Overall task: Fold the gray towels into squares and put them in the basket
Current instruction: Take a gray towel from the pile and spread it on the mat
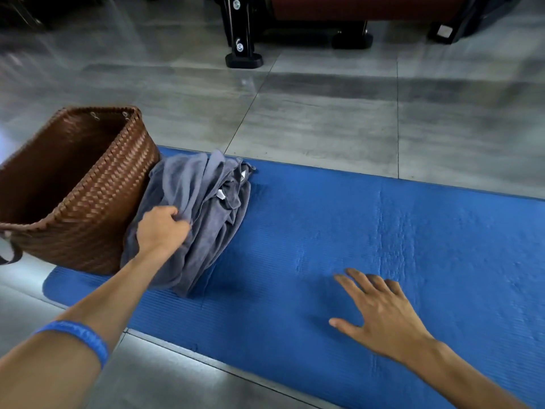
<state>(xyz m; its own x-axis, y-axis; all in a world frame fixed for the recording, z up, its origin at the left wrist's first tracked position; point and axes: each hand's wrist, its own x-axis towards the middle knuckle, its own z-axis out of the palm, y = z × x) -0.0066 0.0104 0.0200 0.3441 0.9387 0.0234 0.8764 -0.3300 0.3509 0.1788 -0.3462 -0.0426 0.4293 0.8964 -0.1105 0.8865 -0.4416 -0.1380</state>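
Note:
A crumpled heap of gray towels (203, 208) lies on the left end of a blue mat (383, 231), leaning against a brown woven basket (97, 202). The basket stands at the left, its open inside dark and with nothing visible in it. My left hand (160, 227) is closed on a fold of the top gray towel near the basket's side. My right hand (380, 314) hovers flat over the bare middle of the mat, fingers spread, holding nothing.
The mat lies on a gray tiled floor (295, 119). A black-legged bench with dark red padding (244, 51) stands at the far side, well behind the mat. A blue wristband (79, 338) is on my left forearm.

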